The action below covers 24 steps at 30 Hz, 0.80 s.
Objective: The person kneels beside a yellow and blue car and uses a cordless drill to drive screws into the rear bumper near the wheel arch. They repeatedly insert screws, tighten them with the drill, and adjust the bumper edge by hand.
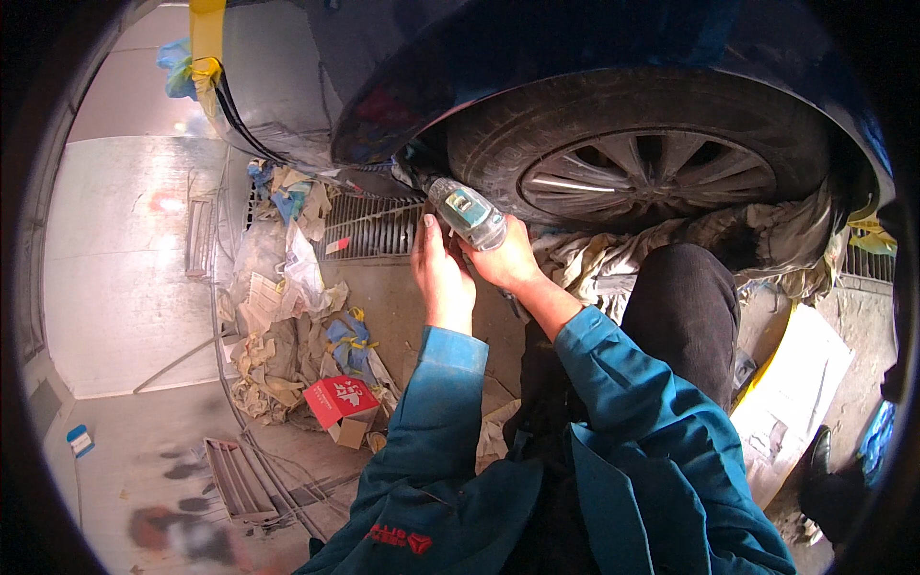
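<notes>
My right hand [506, 251] grips a translucent power tool [467, 216] with a pale teal label, angled into the lower edge of the dark blue car bodywork [369, 129], just left of the wheel [647, 163]. My left hand [441, 268] is beside the tool's lower left side, thumb up and fingers close together; what they hold is hidden. Crumpled sheeting [613, 249] lies along the bottom of the tire, and yellow tape [207, 38] marks the car at upper left.
Crumpled paper and plastic [268, 307], a red-lidded box [340, 402], floor grates [369, 230] and hoses [268, 479] lie left and below. My dark-trousered knee [685, 316] is near the wheel. A white panel [786, 402] and a dark shoe [819, 460] are at right.
</notes>
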### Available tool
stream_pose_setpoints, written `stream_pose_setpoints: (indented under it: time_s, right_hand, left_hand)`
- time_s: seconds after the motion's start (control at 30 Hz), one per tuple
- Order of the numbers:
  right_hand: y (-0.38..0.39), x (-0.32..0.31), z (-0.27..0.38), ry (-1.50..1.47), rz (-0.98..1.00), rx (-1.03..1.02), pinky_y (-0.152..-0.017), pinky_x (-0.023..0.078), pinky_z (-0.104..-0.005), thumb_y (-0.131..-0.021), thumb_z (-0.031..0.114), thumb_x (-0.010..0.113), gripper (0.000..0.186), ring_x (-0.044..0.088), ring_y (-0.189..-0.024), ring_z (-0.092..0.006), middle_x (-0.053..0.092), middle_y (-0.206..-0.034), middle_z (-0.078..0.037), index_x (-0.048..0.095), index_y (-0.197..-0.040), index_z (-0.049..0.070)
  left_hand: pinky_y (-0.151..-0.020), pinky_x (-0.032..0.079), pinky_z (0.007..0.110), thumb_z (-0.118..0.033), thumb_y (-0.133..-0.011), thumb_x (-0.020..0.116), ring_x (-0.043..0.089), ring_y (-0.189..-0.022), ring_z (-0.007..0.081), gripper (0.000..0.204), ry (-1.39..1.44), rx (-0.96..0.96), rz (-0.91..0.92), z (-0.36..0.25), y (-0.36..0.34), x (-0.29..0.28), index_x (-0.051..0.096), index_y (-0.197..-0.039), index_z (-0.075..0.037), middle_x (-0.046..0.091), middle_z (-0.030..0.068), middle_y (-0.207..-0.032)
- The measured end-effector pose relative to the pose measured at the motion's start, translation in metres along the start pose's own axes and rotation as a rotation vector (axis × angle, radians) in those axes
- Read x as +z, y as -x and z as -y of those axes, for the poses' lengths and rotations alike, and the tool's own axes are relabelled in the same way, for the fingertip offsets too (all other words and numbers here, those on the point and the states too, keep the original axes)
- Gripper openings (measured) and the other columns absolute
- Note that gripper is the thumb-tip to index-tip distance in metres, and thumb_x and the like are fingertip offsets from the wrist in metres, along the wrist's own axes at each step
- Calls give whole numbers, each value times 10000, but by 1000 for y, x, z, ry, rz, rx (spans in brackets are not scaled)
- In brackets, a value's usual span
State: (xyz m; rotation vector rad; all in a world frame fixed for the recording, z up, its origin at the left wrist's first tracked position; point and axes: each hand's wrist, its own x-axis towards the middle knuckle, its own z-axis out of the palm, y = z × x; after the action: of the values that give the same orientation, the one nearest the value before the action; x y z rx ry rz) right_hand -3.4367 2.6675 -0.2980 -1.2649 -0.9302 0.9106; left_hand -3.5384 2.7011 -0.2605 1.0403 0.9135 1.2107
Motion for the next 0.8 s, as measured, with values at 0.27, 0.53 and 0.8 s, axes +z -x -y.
stream_pose_setpoints:
  time_s: [0.27,0.53,0.8]
  right_hand:
    - [-3,1,0,27,-7,47,-939,605,-466,-888,227,763,345,753,-1088,-416,779,-1108,-250,777,-1188,57]
    - [-7,0,-2,71,-7,74,-883,610,-466,-868,240,771,314,754,-1049,-431,775,-1020,-265,785,-1095,23]
    - [-7,-2,-2,-5,-9,90,-927,584,-508,-887,284,740,343,708,-1107,-473,745,-1057,-307,769,-1088,7]
  left_hand:
    - [-1140,467,412,-333,-1146,568,624,-1312,252,487,-38,12,-31,6,9,-12,588,-1459,39,657,153,-1450]
    - [-1163,451,432,-330,-1144,572,631,-1355,261,495,-134,-97,-213,37,57,-52,600,-1452,57,674,184,-1453]
    - [-919,555,383,-315,-1126,606,731,-1071,251,412,-411,-103,-516,65,123,-89,700,-1284,54,769,161,-1204]
